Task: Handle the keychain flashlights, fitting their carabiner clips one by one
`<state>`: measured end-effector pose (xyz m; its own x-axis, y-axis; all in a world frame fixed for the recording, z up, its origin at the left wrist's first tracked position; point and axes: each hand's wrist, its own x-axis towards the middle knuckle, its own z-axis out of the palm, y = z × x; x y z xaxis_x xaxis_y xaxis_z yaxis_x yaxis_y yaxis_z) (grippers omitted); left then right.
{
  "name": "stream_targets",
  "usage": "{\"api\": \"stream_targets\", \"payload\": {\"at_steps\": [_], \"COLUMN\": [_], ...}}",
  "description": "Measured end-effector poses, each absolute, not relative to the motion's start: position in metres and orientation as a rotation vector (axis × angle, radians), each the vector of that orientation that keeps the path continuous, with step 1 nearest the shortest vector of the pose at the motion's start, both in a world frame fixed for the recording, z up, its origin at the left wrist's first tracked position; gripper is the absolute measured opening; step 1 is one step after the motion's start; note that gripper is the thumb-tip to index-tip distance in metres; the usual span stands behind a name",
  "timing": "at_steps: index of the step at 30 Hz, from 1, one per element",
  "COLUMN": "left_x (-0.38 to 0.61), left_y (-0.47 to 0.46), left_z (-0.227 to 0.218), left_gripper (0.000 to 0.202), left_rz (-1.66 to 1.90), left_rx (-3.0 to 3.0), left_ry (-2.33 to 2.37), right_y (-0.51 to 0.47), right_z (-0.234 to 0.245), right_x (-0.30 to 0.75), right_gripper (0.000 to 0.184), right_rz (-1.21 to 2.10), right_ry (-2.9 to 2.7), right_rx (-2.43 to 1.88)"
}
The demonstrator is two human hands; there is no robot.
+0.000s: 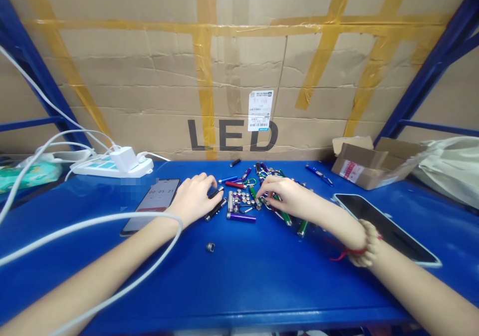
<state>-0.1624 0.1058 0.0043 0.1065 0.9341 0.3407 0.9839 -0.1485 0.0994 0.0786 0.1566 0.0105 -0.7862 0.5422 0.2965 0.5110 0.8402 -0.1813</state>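
Note:
My left hand (194, 196) is closed, with thumb and fingers around a small black flashlight tube (216, 192). Just below it, another black tube (216, 209) lies on the blue table. My right hand (279, 192) pinches a small green flashlight tube (255, 194) over the pile. Between the hands are several silver button cells (242, 196), a purple tube (241, 217), a red tube (235, 185) and a blue tube (228, 179). More green tubes (303, 227) with clips lie under and beside my right hand, partly hidden. A loose silver cap (210, 247) sits nearer to me.
A phone showing a timer (159, 198) lies by my left wrist; another phone (385, 228) lies beyond my right forearm. A white power strip (112, 165) stands back left. A white cable (112, 224) loops across my left forearm. A small open carton (374, 164) stands back right.

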Motion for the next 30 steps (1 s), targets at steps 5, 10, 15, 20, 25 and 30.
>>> {"api": "stream_targets", "payload": {"at_steps": [5, 10, 15, 20, 25, 30], "left_x": [-0.168, -0.165, -0.164, -0.163, -0.170, -0.181], "left_y": [0.110, 0.110, 0.108, 0.109, 0.114, 0.119], "left_z": [-0.002, -0.001, 0.003, 0.000, 0.002, 0.006], "left_gripper": [0.030, 0.025, 0.024, 0.021, 0.024, 0.022], "left_rz": [-0.458, -0.579, -0.717, -0.939, -1.019, -0.668], "left_rx": [-2.316, -2.286, -2.244, -2.279, -2.234, -2.255], "left_ry": [-2.005, -2.008, -1.993, -1.976, -1.927, -1.928], "right_y": [0.162, 0.156, 0.149, 0.149, 0.149, 0.150], "right_z": [0.009, 0.016, 0.023, 0.026, 0.011, -0.007], "right_x": [0.081, 0.081, 0.080, 0.080, 0.076, 0.069], "right_gripper": [0.025, 0.022, 0.020, 0.019, 0.032, 0.034], "right_rz": [0.071, -0.049, -0.212, -0.186, -0.054, 0.049], "right_ry": [-2.543, -2.445, -2.365, -2.308, -2.537, -2.721], "right_rx": [-0.732, -0.866, -1.123, -1.231, -0.987, -0.916]}}
